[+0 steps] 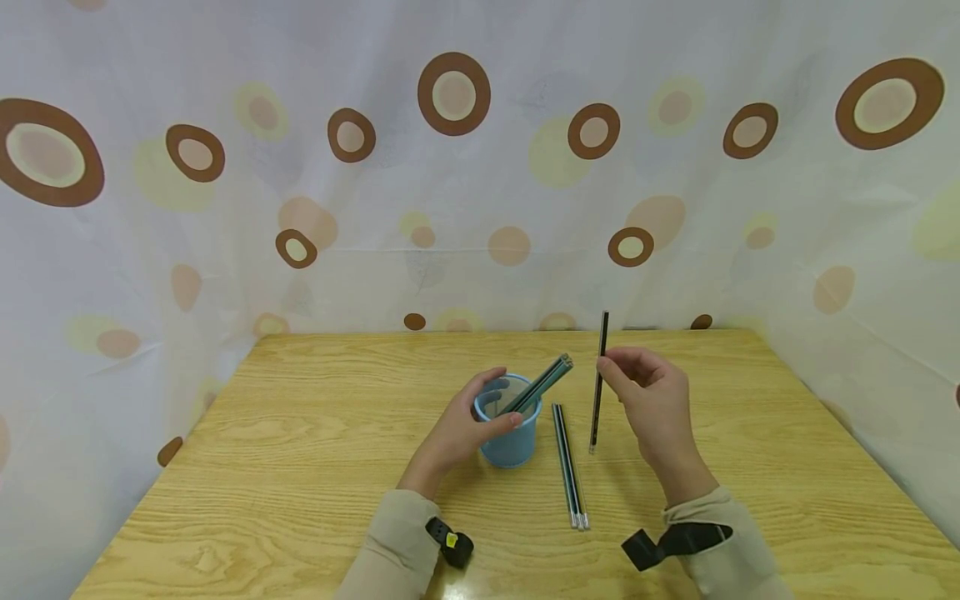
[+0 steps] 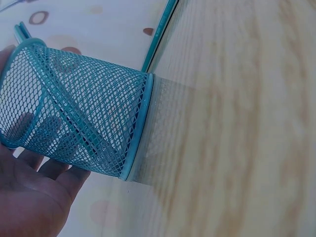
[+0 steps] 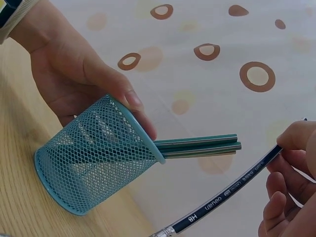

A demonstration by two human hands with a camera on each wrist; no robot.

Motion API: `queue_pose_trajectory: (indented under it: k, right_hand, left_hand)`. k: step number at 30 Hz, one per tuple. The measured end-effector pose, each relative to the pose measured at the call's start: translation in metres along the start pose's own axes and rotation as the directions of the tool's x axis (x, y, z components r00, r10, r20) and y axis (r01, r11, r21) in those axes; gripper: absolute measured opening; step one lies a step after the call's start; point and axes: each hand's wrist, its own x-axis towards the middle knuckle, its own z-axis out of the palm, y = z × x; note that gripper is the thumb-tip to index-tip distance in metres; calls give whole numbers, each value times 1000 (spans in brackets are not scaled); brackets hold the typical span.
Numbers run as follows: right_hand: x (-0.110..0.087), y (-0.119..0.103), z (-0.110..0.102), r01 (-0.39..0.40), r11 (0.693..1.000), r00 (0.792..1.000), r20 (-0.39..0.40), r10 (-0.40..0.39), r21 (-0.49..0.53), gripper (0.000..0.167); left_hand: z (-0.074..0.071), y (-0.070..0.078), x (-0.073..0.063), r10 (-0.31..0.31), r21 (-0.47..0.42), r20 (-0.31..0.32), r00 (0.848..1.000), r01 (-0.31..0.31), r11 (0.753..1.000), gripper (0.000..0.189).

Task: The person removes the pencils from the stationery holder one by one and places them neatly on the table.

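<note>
A light blue mesh pencil cup (image 1: 510,448) stands on the table, my left hand (image 1: 459,427) gripping it with the thumb at the near rim and the fingers round the far side. Several green and dark pencils (image 1: 543,386) lean out of the cup to the right; through the mesh in the left wrist view their lower ends show near its base. To the right, my right hand (image 1: 658,408) pinches one dark pencil (image 3: 217,201) between thumb and fingertips. That pencil hangs nearly upright, its metal-capped end pointing down, with "HB" printed near that end.
Between the cup and my right hand, a few more pencils (image 1: 567,467) lie side by side on the wooden table (image 1: 315,467), metal ends toward me. A white curtain (image 1: 465,200) with brown circles hangs behind the table and along both sides.
</note>
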Motion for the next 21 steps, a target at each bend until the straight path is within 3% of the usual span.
queue_pose_trajectory:
  k: [13,21]
  right_hand:
    - [1,7,-1,-45,997,999,17,47,-59,33]
    - [2,16,-1,-79,994,996,45,83,-79,35]
  left_hand:
    - [-1,5,-1,-7,-16,12,1000,7,1000,70]
    - [0,-2,1,2,-19,3,1000,-2,1000,67]
